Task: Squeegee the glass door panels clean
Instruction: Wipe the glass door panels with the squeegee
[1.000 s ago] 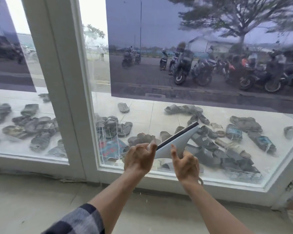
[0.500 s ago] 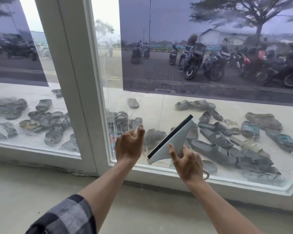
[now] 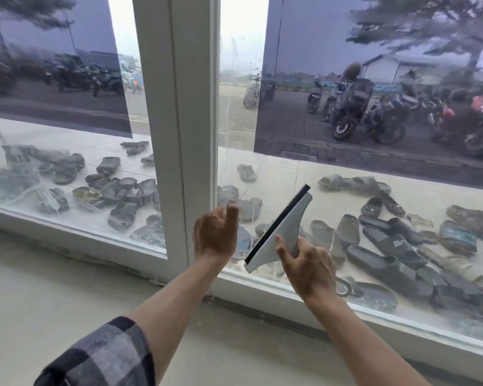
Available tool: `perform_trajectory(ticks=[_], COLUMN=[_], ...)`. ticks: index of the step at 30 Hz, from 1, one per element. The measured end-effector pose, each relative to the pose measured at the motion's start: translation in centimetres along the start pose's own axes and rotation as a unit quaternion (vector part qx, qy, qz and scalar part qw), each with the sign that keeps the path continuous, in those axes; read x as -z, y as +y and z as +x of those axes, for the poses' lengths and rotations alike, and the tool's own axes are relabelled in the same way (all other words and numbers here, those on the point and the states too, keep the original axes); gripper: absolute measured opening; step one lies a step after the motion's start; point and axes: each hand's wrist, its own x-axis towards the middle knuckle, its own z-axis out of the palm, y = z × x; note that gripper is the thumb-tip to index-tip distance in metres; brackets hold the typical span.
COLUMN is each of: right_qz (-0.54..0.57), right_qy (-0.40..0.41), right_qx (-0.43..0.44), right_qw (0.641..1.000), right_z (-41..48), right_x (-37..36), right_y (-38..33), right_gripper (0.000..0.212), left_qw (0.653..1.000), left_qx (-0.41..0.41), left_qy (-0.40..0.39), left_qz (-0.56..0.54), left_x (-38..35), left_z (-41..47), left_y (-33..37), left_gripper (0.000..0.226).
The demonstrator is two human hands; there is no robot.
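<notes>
Streaked glass fills a white-framed doorway, with parked motorbikes and a scatter of sandals on the pale tiles outside. A person's right hand grips the handle of a grey squeegee, the thumb laid up along its flat face and the other fingers wrapped behind. The tool rises at a slant from that hand, low in front of the right glass panel, with its black rubber blade turned toward the left hand. Whether the blade touches the pane cannot be told.

The left hand is raised just beside the blade's lower half and apart from it. Its back faces the camera, and the fingers are loosely curled and hold nothing; the fingertips are blurred. Directly behind that hand stands the edge of the white frame post. Farther to its left, the left glass panel carries white smears and streaks.

Dark tinted film covers the upper part of both panes, well above the hands. A plaid sleeve covers the left arm near the elbow, and a bare concrete floor lies beneath both forearms.
</notes>
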Motion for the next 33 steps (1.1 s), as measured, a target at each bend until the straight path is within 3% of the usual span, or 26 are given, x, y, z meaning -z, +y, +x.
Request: perform_trajectory(ticks=[5, 10, 15, 22, 27, 33], right_qz=[-0.045, -0.082, -0.124, -0.160, -0.117, -0.009], right_qy=[-0.009, -0.005, 0.004, 0.038, 0.032, 0.061], right_qx=[0.045, 0.111, 0.169, 0.243, 0.201, 0.068], right_qw=[0.998, 0.990, 0.978, 0.956, 0.972, 0.996], right_z=[0.7, 3.3, 7.6, 12.1, 14.0, 10.1], right_x=[0.5, 2.4, 4.3, 6.5, 4.9, 1.4], right_y=[-2.0, -5.9, -9.4, -13.6, -15.1, -11.4], right_gripper=[0.056, 0.042, 0.047, 0.051, 0.055, 0.054], left_qw=[1.000, 0.997, 0.991, 0.992, 0.990, 0.995], left_qx=[0.007, 0.007, -0.030, 0.029, 0.050, 0.058], left_qy=[-0.014, 0.032, 0.085, 0.061, 0.071, 0.022], left_qz=[-0.026, -0.065, -0.098, -0.108, -0.109, -0.073], left_x=[-0.1, 0.9, 2.3, 3.2, 4.1, 2.3], left_z=[1.1, 3.3, 5.6, 6.0, 5.2, 3.2], left_y=[-0.3, 2.1, 3.2, 1.5, 0.8, -1.5], left_gripper=[0.061, 0.060, 0.061, 0.066, 0.067, 0.070])
